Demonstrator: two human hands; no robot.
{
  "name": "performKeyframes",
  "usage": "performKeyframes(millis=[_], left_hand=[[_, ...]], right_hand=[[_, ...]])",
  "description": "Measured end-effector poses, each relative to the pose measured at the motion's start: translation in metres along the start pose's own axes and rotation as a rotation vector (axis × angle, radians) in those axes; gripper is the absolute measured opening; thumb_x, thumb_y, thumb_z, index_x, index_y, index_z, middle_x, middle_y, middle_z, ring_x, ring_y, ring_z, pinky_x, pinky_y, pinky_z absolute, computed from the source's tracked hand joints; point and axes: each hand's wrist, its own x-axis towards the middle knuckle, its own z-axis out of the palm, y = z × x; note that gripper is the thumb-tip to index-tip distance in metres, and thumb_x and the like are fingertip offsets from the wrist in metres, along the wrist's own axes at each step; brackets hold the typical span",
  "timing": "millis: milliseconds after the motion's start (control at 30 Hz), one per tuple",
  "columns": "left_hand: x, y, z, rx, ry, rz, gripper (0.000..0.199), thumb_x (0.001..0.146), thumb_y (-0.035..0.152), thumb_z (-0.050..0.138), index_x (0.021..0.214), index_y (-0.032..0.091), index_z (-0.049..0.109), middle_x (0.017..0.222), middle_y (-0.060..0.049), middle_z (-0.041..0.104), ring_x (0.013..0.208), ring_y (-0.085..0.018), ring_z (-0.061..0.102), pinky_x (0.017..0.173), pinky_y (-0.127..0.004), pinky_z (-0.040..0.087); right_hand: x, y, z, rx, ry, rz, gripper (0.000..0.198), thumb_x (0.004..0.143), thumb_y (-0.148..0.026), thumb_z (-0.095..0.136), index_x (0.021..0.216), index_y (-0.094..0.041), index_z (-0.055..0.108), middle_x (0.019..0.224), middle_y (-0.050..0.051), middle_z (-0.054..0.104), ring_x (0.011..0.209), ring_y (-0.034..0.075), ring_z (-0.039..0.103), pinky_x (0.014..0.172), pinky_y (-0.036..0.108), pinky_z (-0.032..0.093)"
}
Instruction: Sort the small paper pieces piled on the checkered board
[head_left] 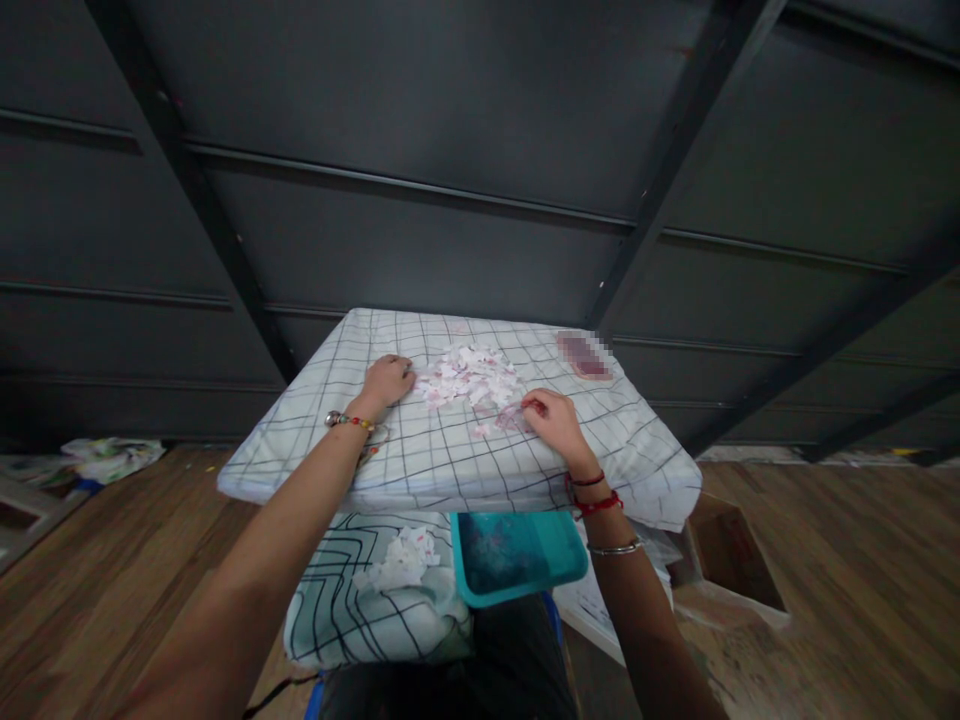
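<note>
On the checked white tablecloth [435,470] lies a loose pile of small white and pinkish paper-like pieces [472,375]. My left hand [388,380] rests at the pile's left edge with its fingers curled in; whatever they hold, if anything, is hidden. To the right of the pile, my right hand [553,418] has its fingers pinched together over a thin scatter of pinkish pieces [508,418]. Something dark red shows at those fingertips, too small to name. Bracelets circle both wrists.
A teal plastic tray [521,590] sits on my lap side, below the table edge. Beside it, more white pieces [409,560] lie on a patterned cloth [337,610]. An open cardboard box [731,550] stands on the floor at right. A dark panelled wall [450,240] rises behind the table.
</note>
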Motion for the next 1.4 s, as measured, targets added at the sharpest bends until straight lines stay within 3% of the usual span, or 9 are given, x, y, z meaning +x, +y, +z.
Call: performKeyframes(millis=[367, 500, 800, 1100, 1400], left_hand=[[-0.003, 0.004, -0.004, -0.014, 0.009, -0.012, 0.042, 0.082, 0.031, 0.041, 0.115, 0.018, 0.061, 0.119, -0.008, 0.061, 0.11, -0.023, 0.053, 0.093, -0.034, 0.043], [-0.002, 0.004, -0.003, -0.016, 0.004, -0.012, 0.041, 0.082, 0.031, 0.04, 0.115, 0.018, 0.061, 0.119, -0.007, 0.061, 0.112, -0.022, 0.051, 0.094, -0.032, 0.042], [0.002, 0.0, 0.006, -0.015, 0.023, -0.002, 0.042, 0.083, 0.032, 0.039, 0.115, 0.016, 0.061, 0.12, -0.009, 0.06, 0.114, -0.023, 0.05, 0.094, -0.033, 0.042], [0.0, 0.001, 0.004, -0.03, 0.023, -0.02, 0.042, 0.083, 0.034, 0.04, 0.116, 0.018, 0.061, 0.122, -0.009, 0.059, 0.114, -0.024, 0.051, 0.095, -0.034, 0.042], [0.003, -0.003, 0.008, 0.002, 0.037, 0.006, 0.043, 0.083, 0.033, 0.038, 0.115, 0.018, 0.061, 0.118, -0.007, 0.061, 0.114, -0.022, 0.051, 0.094, -0.032, 0.042]], right_hand=[[-0.003, 0.004, -0.01, 0.137, -0.188, 0.032, 0.016, 0.07, -0.018, 0.046, 0.068, -0.017, 0.063, 0.059, -0.003, 0.056, 0.057, 0.012, 0.051, 0.055, 0.021, 0.036], [-0.003, 0.005, -0.012, 0.125, -0.219, 0.021, 0.016, 0.071, -0.017, 0.048, 0.071, -0.017, 0.064, 0.065, -0.001, 0.062, 0.062, 0.013, 0.054, 0.059, 0.022, 0.039], [-0.002, 0.0, -0.015, 0.047, -0.208, -0.105, 0.021, 0.071, -0.012, 0.046, 0.078, -0.017, 0.065, 0.079, 0.003, 0.066, 0.072, 0.015, 0.057, 0.069, 0.025, 0.042], [-0.004, 0.007, -0.014, -0.027, -0.086, -0.081, 0.018, 0.072, -0.013, 0.048, 0.079, -0.018, 0.064, 0.077, 0.003, 0.064, 0.073, 0.016, 0.057, 0.067, 0.025, 0.042], [-0.011, 0.006, -0.021, -0.014, -0.198, -0.17, 0.018, 0.083, -0.016, 0.048, 0.089, -0.019, 0.064, 0.086, 0.004, 0.065, 0.083, 0.017, 0.06, 0.076, 0.028, 0.046]])
